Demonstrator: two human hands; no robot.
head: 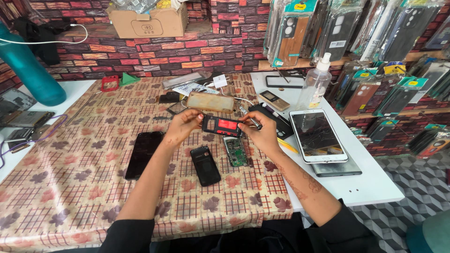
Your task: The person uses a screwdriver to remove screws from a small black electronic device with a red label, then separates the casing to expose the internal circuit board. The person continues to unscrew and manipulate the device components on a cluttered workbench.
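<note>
Atop shelf, cardboard box [149, 22] of packets [136, 4]

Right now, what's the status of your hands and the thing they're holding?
Both hands up: left hand and right hand grip an opened small phone. Green circuit board and black cover lie below. Nothing blocking.
</note>
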